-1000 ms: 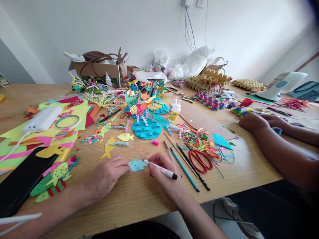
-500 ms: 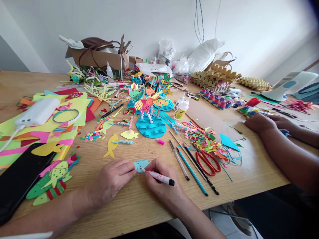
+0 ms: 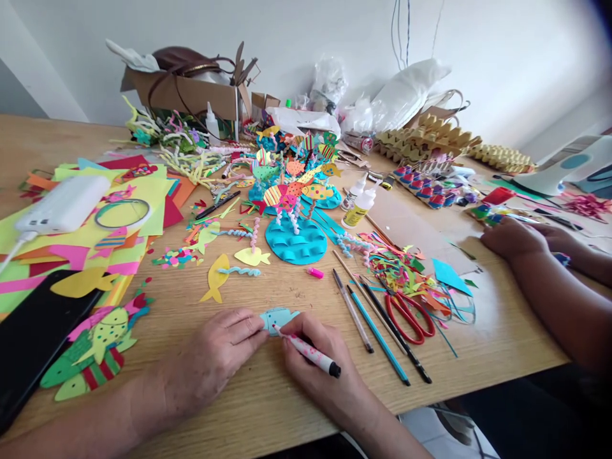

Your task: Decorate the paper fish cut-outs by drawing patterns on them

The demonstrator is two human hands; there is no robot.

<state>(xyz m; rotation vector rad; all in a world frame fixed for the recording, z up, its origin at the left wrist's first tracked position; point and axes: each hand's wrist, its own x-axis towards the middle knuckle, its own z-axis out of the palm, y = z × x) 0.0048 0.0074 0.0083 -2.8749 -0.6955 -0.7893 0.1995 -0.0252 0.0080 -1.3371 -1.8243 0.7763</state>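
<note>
A small light-blue paper fish (image 3: 278,318) lies on the wooden table (image 3: 248,408) between my hands. The fingertips of my left hand (image 3: 224,344) press together on the fish's left end. In my right hand (image 3: 318,357) is a white and pink marker (image 3: 310,354), its tip touching or just over the fish and its black end pointing right. Beyond my hands are a yellow paper fish (image 3: 218,278) with a blue curled pipe cleaner and a pink cap (image 3: 315,273). Farther back, paper fish on curly stems stand over a round blue base (image 3: 296,241).
Brushes (image 3: 377,335) and red scissors (image 3: 412,319) lie to the right. At the left are a black phone (image 3: 29,344), stacked coloured paper (image 3: 157,220) and a white device (image 3: 64,204). Glue bottles (image 3: 358,207) stand behind. Another person's arms (image 3: 540,274) rest at the right edge.
The camera view has shifted slightly, moving the right-side objects rightward in the picture. More of the blue fish's right end shows, and the marker slants down more steeply toward its black end.
</note>
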